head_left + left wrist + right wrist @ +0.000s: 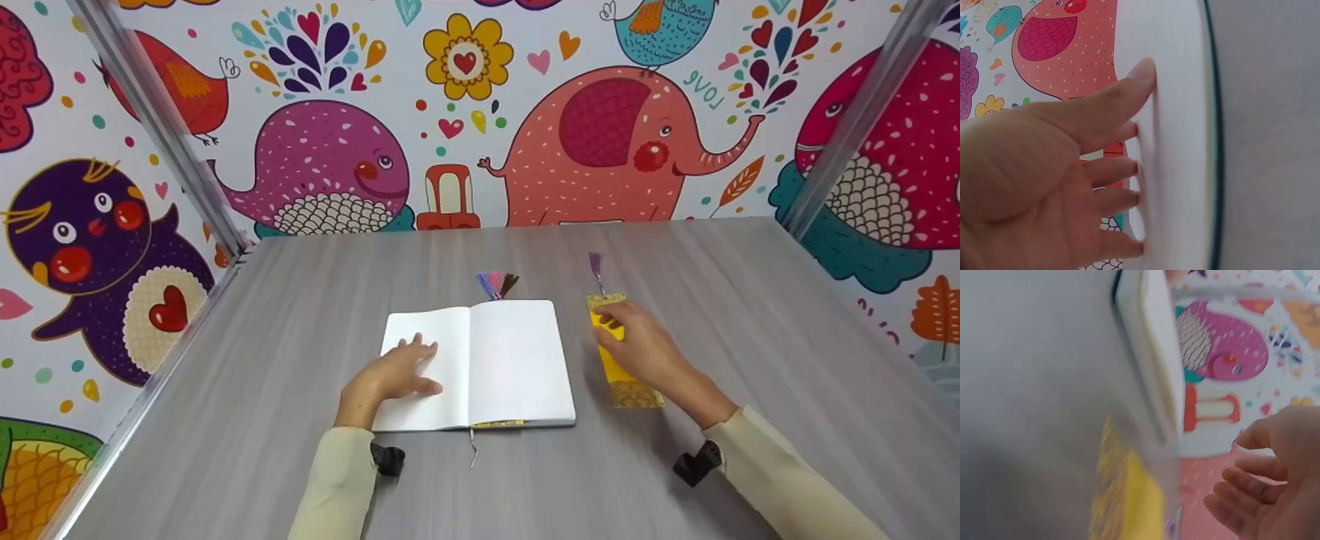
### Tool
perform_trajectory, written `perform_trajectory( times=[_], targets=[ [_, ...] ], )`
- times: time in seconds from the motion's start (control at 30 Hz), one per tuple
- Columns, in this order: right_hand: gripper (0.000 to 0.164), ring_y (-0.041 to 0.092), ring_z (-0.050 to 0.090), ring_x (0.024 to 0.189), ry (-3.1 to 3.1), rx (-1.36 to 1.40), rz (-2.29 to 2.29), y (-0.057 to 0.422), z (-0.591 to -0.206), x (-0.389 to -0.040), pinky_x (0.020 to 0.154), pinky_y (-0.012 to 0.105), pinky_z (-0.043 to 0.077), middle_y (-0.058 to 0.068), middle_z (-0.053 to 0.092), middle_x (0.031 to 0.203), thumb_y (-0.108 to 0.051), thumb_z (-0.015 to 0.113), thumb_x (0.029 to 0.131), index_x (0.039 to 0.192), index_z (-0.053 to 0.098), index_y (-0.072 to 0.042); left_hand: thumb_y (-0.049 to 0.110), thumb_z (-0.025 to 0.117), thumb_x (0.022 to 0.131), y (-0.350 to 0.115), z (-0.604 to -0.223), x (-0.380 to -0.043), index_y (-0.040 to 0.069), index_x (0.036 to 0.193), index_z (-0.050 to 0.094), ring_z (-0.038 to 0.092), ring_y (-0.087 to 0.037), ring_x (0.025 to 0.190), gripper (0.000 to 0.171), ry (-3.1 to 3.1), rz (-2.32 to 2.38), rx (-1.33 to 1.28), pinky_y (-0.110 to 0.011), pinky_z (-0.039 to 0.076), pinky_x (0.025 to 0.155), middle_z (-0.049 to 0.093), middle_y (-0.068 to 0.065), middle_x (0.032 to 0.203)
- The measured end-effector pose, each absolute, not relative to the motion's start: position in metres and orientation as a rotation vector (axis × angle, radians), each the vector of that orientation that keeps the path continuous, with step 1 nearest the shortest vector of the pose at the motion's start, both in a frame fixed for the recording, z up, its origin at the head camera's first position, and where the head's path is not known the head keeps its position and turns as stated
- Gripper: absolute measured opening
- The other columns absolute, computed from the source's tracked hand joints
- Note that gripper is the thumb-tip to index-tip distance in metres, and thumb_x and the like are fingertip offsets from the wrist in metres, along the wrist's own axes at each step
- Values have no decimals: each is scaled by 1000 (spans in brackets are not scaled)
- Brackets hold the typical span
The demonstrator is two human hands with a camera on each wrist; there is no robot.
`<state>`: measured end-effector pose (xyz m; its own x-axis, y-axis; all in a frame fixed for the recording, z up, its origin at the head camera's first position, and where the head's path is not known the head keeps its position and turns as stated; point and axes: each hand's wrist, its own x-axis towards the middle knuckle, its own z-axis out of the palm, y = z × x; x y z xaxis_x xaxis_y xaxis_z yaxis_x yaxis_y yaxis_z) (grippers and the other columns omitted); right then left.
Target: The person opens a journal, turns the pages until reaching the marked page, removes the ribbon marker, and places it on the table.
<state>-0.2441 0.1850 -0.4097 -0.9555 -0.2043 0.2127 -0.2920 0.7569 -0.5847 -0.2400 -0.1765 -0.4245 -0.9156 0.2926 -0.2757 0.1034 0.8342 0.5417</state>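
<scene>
An open notebook point(519, 360) with blank white pages lies on the table. My left hand point(390, 373) rests on its left page, fingers spread and fingertips on the paper, as the left wrist view also shows. To the right of the notebook lies a yellow bookmark point(619, 371) with a purple tassel point(595, 264) at its far end. Over this bookmark hovers my right hand point(643, 343), its fingers loosely bent. In the right wrist view nothing is between the fingers and thumb, and the bookmark appears blurred below the hand.
Blue, pink and brown tassels point(496, 285) stick out past the notebook's far edge. A yellow strip point(501, 424) shows under the right-hand pages at the near edge, beside a thin ribbon point(474, 450). Printed panels with metal posts point(862, 112) border the grey table point(300, 285).
</scene>
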Motion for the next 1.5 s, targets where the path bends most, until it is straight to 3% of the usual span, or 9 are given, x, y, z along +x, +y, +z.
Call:
perform_trajectory(
  times=[0.4,0.6,0.83,1.1,1.5],
  targets=[
    [55,29,56,128,-2896,709,859,135,-403,-222,108,49,49,9,56,141,-30,73,92,142,56,-14,19,73,90,-176,-426,-241,1,152,38,11,-50,152,74,2662,743,324,-60,12,125,16,-30,163],
    [71,32,40,146,-3003,961,788,123,-416,-220,118,55,36,5,41,159,-39,76,88,150,48,-18,19,74,90,-174,-426,-241,1,152,39,11,-51,152,74,2666,745,334,-60,13,125,16,-30,163],
    [86,37,21,155,-3074,1158,770,120,-431,-221,121,61,26,3,29,166,-43,82,81,154,42,-22,21,73,90,-174,-426,-241,2,153,38,12,-50,152,74,2668,725,331,-61,13,125,16,-29,163],
    [89,36,14,157,-3232,1221,604,121,-432,-225,125,60,14,7,23,168,-39,83,80,155,39,-21,23,74,90,-173,-424,-242,7,154,37,10,-45,154,75,2665,714,263,-60,12,125,15,-23,165],
    [81,30,17,157,-3328,1203,630,122,-423,-226,126,57,16,3,26,167,-35,81,83,153,43,-23,21,73,90,-177,-425,-240,4,154,37,10,-46,154,75,2657,746,269,-60,11,125,15,-26,165]
  ],
)
